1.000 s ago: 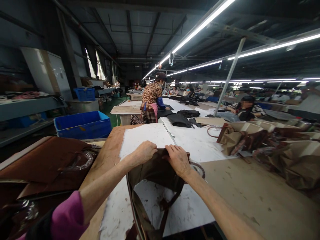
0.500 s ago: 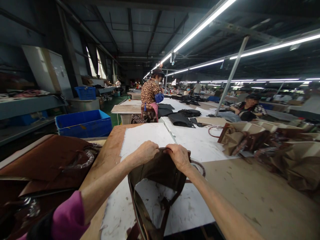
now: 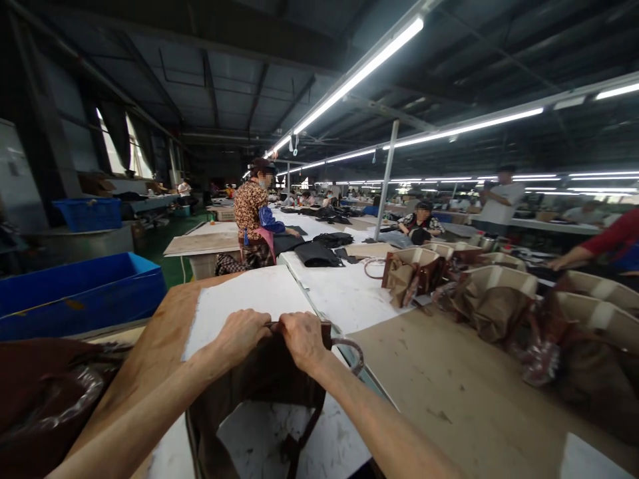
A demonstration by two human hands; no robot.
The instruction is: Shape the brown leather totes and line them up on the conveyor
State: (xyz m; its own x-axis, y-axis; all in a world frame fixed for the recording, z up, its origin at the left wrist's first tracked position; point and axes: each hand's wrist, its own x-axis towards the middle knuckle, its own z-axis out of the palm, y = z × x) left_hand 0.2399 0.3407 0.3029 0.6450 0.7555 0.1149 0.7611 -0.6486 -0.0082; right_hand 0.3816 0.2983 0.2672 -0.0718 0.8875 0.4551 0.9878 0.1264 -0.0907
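Observation:
A dark brown bag [image 3: 249,379] stands in front of me on the white-covered table, its far top edge pinched between both hands. My left hand [image 3: 244,334] is closed on that edge at the left. Close beside it, my right hand [image 3: 304,339] grips the same edge, fingers curled over it. A rounded brown handle [image 3: 355,352] sticks out to the right, past my right wrist. The near part of the bag drops below the bottom of the view. White sheet [image 3: 294,432] shows through the bag's opening.
Several brown bags with pale linings [image 3: 504,286] stand along the right. A blue bin [image 3: 84,293] and a brown bag with plastic-wrapped handle [image 3: 54,399] are at the left. Black pieces [image 3: 319,253] lie ahead, near a person in a patterned top [image 3: 252,206]. A red sleeve [image 3: 614,233] reaches in at right.
The view has turned right, so my hands and the bag sit lower and further left. Both hands keep their grip on the bag's edge. A red-sleeved person has come into view.

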